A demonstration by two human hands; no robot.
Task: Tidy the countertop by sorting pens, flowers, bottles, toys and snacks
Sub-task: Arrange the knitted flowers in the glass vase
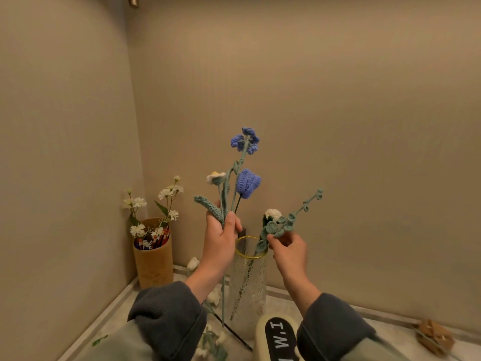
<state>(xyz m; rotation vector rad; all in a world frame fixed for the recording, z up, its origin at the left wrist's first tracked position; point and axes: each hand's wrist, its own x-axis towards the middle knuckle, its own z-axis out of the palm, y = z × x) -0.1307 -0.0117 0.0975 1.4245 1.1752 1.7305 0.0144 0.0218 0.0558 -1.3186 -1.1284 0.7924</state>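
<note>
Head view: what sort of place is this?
Probably a home counter nook: plain beige walls meet in a corner over a pale countertop, which carries a ribbed glass vase and a brown pen holder with pens and white flowers.

The only readable writing is "I'M" in white capitals, on the black oval panel (282, 336) of a cream rounded object (261, 334) at the near edge. The letters below it are cut off.
</note>
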